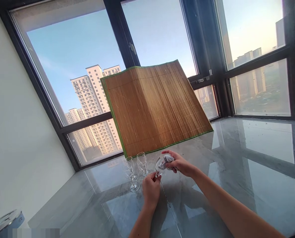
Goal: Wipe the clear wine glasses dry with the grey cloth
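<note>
My left hand (151, 189) is closed around the stem of a small clear wine glass (159, 166), holding it tilted above the glossy marble counter (249, 172). My right hand (179, 162) pinches a grey cloth (167, 160) that is pushed into the bowl of that glass. Just left of my hands stand three more stemmed glasses (134, 168), upright on the counter.
A bamboo mat (154, 105) with green edging leans against the dark-framed window (122, 33) behind the glasses. A white wall (13, 125) runs along the left. A round metal-lidded container (4, 223) sits at the bottom left corner.
</note>
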